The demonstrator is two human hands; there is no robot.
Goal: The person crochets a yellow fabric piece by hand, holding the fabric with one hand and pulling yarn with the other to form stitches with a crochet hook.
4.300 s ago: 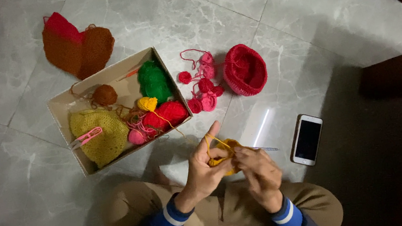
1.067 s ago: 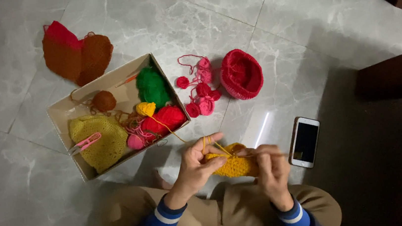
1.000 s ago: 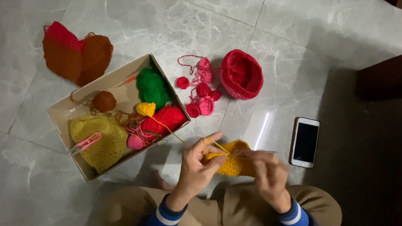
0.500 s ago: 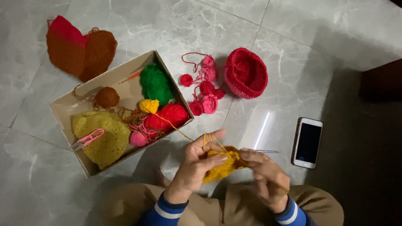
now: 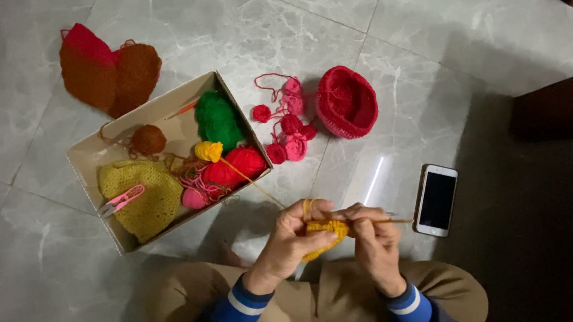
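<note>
Crocheting in progress: left hand [image 5: 288, 242] pinches a small yellow crochet piece [image 5: 323, 235], fingers closed on its near edge, yellow yarn strand [image 5: 253, 182] looped over the index finger. Right hand [image 5: 375, 240] is closed around a crochet hook [image 5: 388, 220]; the shaft sticks out just past the knuckles, away from the piece.

Piece sits between the two hands, touching both, held above the lap.

Handling, my read:
- piece is soft, light, floppy, with no stiffness of its own. Pinch it at the edge right next to the working loop, or it folds.
- strand is thin and snag-prone, and needs light tension over the finger.
- hook is thin, rigid and smooth. Hold it mid-shaft, pencil or knife style.

Strand runs from the left-hand grip up and away to a yellow yarn ball [image 5: 208, 151] in a cardboard box [image 5: 87, 155], well apart from the hands. Also in the box: green yarn [image 5: 217, 118], red yarn [image 5: 237, 165], a yellow mesh piece [image 5: 145, 197], pink snips [image 5: 120, 200]. Beyond the grip are small pink crochet flowers [image 5: 289, 129] and a red crochet bowl [image 5: 345, 101]. A phone [image 5: 437, 200] lies just beside the hook's outer end.

Hard to tell:
- hook tip and working loop are hidden behind fingers and the piece
- most of the piece is covered by both hands, so its shape is unclear
- lower legs are cut off by the frame edge
- right side of the scene is dark; the furniture there is not readable
</note>
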